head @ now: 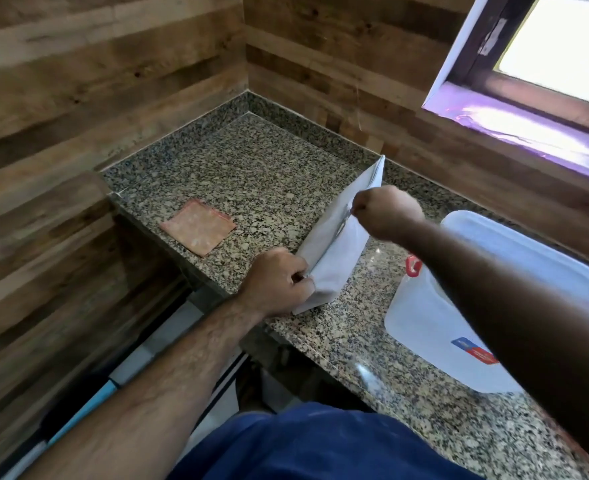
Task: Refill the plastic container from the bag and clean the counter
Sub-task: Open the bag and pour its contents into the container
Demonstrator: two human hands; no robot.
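Note:
A white bag (334, 251) stands upright on the speckled granite counter (251, 174), its top edge running from near to far. My left hand (279, 282) pinches the near end of that top edge. My right hand (386, 211) pinches it further along, near the middle. To the right lies a clear plastic container (435, 327) with a red clip and a blue and red label, partly hidden by my right forearm. Its translucent white lid (514, 251) lies behind it.
A folded orange cloth (198, 227) lies flat on the counter, left of the bag. Wooden plank walls close the corner at left and behind. A window sits at upper right. The counter's front edge drops off by my left forearm.

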